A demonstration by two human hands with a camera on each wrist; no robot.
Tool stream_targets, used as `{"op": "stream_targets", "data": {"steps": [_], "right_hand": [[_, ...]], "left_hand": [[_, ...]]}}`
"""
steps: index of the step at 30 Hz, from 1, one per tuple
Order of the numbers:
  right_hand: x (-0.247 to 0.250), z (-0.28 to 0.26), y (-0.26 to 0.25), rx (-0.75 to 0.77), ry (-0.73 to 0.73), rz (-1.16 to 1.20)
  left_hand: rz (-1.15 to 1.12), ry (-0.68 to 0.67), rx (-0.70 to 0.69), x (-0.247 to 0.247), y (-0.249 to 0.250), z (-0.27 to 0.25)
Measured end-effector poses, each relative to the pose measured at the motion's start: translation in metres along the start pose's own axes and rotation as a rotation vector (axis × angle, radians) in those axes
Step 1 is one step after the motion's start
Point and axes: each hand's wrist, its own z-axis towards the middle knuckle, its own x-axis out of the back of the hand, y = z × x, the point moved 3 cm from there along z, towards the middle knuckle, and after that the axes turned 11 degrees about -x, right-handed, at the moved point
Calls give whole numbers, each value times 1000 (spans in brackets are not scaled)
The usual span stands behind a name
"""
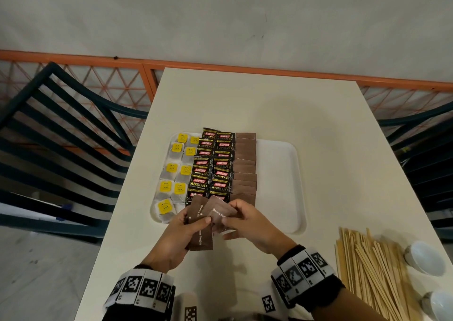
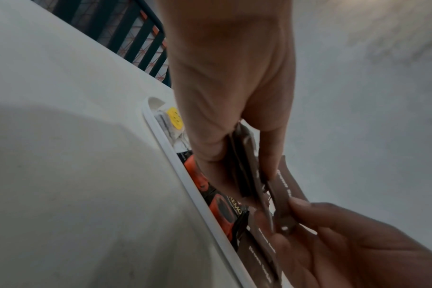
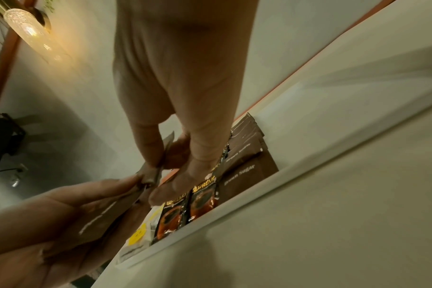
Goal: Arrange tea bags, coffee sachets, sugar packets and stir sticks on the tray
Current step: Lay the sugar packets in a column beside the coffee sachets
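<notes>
A white tray on the table carries yellow-tagged tea bags at its left, black coffee sachets in the middle and a column of brown sugar packets beside them. Over the tray's near edge my left hand holds a small stack of brown sugar packets, thumb across the top. My right hand pinches one brown packet fanned out from that stack. In the left wrist view the held packets sit between thumb and fingers. Wooden stir sticks lie in a loose pile on the table at right.
Two small white bowls stand beside the stir sticks at the table's right edge. Dark slatted chairs flank the table on both sides. The tray's right third holds nothing. An orange lattice railing runs behind the table.
</notes>
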Motion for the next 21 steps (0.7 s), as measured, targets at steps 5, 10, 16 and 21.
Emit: {"op": "stream_targets", "data": {"steps": [5,10,16,21], "right_hand": [[32,5,-8,92,210,152],[65,17,-8,76,463,222],[71,34,2,29,604,136],[72,38,4,24,711,7]], "left_hand": [[-62,-3,36,7,-2,1],[-133,-3,63,10,0,3],[-145,-29,71,7,2,4],[-123,-24,76,9,-1,5]]}}
